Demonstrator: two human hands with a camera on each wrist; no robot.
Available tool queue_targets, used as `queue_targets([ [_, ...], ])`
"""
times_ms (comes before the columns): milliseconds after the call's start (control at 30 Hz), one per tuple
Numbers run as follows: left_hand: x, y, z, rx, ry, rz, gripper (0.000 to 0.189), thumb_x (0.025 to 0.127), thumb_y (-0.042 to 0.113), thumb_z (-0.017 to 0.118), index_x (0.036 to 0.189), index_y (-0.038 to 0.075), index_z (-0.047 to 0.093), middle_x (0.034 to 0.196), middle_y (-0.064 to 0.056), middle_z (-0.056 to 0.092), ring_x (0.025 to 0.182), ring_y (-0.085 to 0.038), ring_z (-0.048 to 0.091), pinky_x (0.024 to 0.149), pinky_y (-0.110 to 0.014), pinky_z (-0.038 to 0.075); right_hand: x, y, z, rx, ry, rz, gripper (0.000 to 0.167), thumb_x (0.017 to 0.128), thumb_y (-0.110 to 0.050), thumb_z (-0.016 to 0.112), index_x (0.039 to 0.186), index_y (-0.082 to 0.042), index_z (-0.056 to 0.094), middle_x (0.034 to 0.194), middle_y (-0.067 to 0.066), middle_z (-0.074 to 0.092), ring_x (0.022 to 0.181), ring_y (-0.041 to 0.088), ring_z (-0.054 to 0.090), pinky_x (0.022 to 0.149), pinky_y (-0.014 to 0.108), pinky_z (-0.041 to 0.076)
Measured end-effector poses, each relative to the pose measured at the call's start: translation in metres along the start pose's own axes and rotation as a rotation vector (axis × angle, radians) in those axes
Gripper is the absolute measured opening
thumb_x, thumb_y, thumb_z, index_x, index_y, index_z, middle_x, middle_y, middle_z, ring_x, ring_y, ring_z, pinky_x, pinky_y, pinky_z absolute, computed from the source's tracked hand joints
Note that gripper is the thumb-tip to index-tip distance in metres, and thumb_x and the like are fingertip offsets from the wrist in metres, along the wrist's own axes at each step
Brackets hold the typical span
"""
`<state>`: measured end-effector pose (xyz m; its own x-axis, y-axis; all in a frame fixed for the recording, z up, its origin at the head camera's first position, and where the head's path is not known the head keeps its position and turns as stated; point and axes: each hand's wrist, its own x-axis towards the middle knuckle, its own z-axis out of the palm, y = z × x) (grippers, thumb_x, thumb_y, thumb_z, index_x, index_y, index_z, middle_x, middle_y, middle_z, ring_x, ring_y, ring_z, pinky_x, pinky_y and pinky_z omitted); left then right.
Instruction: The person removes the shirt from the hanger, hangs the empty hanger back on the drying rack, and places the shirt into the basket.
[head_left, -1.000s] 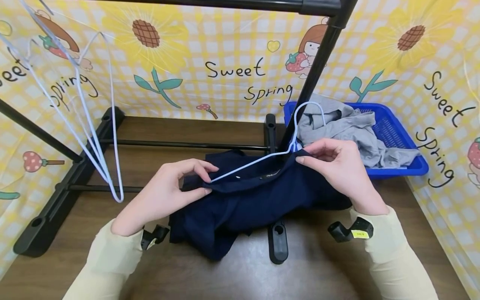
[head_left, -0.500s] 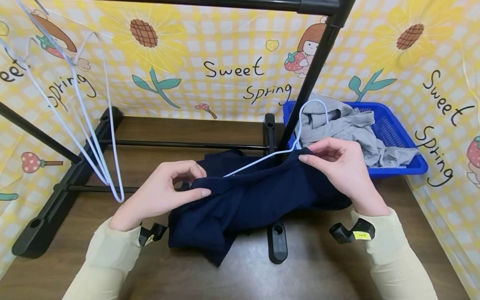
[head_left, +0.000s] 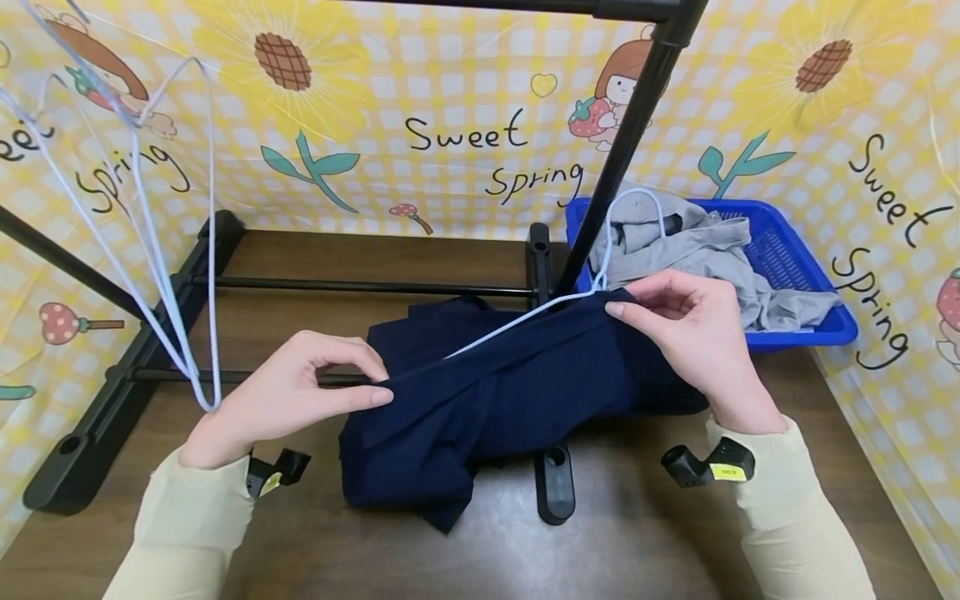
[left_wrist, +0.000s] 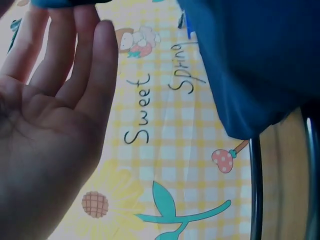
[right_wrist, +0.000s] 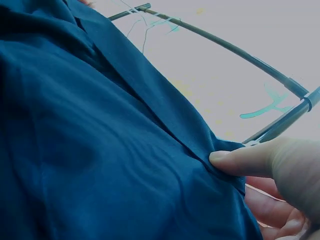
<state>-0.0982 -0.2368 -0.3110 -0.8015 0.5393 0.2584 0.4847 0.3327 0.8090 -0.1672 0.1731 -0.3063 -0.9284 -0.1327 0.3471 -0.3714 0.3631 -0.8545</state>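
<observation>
A dark navy garment with a band along its upper edge lies bunched low over the floor, in the middle of the head view. A light blue wire hanger sits in its opening; the hook and one sloping arm show, the rest is hidden by cloth. My left hand pinches the left end of the band between thumb and fingers, stretching the edge sideways. Close by the hanger's neck, my right hand pinches the same band. The right wrist view shows that thumb pressed on the folded edge.
Behind the right hand stands a blue basket with grey cloth in it. A black rack post rises beside the hanger hook, with rack feet and bars on the wooden floor. Several light blue wire hangers hang at the left.
My left hand has let the hanger's wire end slip under the band and moved left with the cloth, pulling the edge straight. The right hand and hanger hook shifted slightly right.
</observation>
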Motion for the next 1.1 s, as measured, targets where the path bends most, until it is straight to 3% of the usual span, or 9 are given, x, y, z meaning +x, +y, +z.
queue_targets([
  [100, -0.001, -0.001, 0.000, 0.002, 0.049, -0.003, 0.029, 0.084, -0.003, 0.082, 0.096, 0.024, 0.078, 0.090, 0.005, 0.072, 0.086, -0.017, 0.066, 0.078, -0.028, 0.053, -0.002, -0.002, 0.000, -0.002, 0.031, 0.012, 0.018, 0.083, -0.009, 0.086, 0.096, 0.000, 0.078, 0.089, 0.003, 0.074, 0.076, 0.014, 0.071, 0.074, 0.021, 0.056],
  [400, -0.003, -0.006, 0.007, -0.023, 0.280, -0.082, 0.023, 0.079, -0.003, 0.086, 0.092, 0.016, 0.080, 0.090, -0.002, 0.075, 0.082, -0.021, 0.070, 0.072, -0.028, 0.058, -0.006, -0.005, 0.006, 0.021, 0.134, 0.000, 0.019, 0.082, -0.008, 0.087, 0.098, -0.001, 0.079, 0.089, 0.002, 0.074, 0.075, 0.014, 0.070, 0.073, 0.021, 0.056],
  [667, -0.003, -0.008, 0.015, -0.021, 0.391, -0.127, 0.019, 0.077, 0.000, 0.088, 0.089, 0.013, 0.079, 0.087, -0.004, 0.075, 0.075, -0.019, 0.071, 0.067, -0.026, 0.058, -0.012, -0.004, 0.011, 0.048, 0.196, -0.016, 0.019, 0.081, -0.006, 0.087, 0.098, -0.002, 0.079, 0.089, 0.004, 0.073, 0.076, 0.016, 0.070, 0.075, 0.021, 0.056],
  [733, -0.004, -0.008, 0.016, -0.012, 0.393, -0.127, 0.026, 0.078, -0.001, 0.087, 0.099, 0.013, 0.079, 0.087, -0.004, 0.074, 0.076, -0.018, 0.070, 0.068, -0.024, 0.057, -0.013, -0.004, 0.012, 0.053, 0.202, -0.019, 0.019, 0.081, -0.006, 0.087, 0.098, -0.002, 0.079, 0.089, 0.004, 0.073, 0.076, 0.015, 0.070, 0.075, 0.021, 0.056],
  [900, -0.003, -0.009, 0.017, 0.041, 0.325, -0.087, 0.041, 0.084, -0.002, 0.082, 0.120, 0.016, 0.075, 0.093, 0.001, 0.069, 0.085, -0.015, 0.064, 0.076, -0.022, 0.053, -0.013, -0.005, 0.013, 0.062, 0.183, -0.045, 0.018, 0.081, -0.002, 0.086, 0.098, 0.000, 0.078, 0.090, 0.004, 0.073, 0.077, 0.016, 0.070, 0.076, 0.021, 0.056],
  [1100, 0.000, -0.007, 0.016, 0.052, 0.318, -0.102, 0.023, 0.085, 0.000, 0.082, 0.102, 0.015, 0.077, 0.111, 0.002, 0.066, 0.094, -0.016, 0.066, 0.083, -0.023, 0.054, -0.014, -0.006, 0.013, 0.054, 0.184, -0.057, 0.018, 0.081, -0.002, 0.086, 0.098, 0.000, 0.079, 0.090, 0.005, 0.073, 0.077, 0.016, 0.070, 0.075, 0.021, 0.056],
])
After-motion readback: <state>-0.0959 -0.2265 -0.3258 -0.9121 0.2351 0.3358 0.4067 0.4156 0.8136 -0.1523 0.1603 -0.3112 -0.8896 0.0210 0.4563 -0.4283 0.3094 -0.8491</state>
